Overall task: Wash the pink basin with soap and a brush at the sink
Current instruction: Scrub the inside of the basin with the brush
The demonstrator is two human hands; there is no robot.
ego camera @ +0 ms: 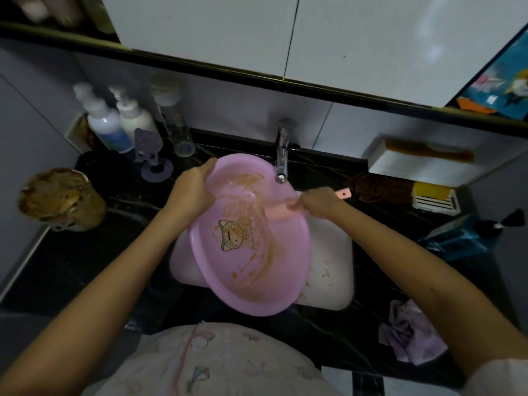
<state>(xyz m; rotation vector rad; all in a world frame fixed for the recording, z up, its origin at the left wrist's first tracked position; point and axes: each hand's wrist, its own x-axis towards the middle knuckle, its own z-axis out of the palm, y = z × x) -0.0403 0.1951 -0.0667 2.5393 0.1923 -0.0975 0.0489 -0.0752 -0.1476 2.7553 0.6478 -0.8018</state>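
The pink basin (257, 267) stands tilted over the white sink (331, 270), its inside smeared with brown streaks around a cartoon cat picture. My left hand (194, 187) grips its far left rim. My right hand (320, 202) holds a pink brush (278, 211) by the handle, whose end (343, 192) sticks out to the right. The brush head lies against the basin's inner wall near the right rim. The chrome tap (281, 158) hangs just above the basin's far edge; no water is seen running.
Two pump bottles (114, 121) and a clear bottle (174, 121) stand at the back left, a brown-smeared jar (61, 200) at the left. A yellow soap in a white dish (434, 197), a brown rag (380, 187) and a crumpled lilac cloth (411, 332) lie on the dark counter.
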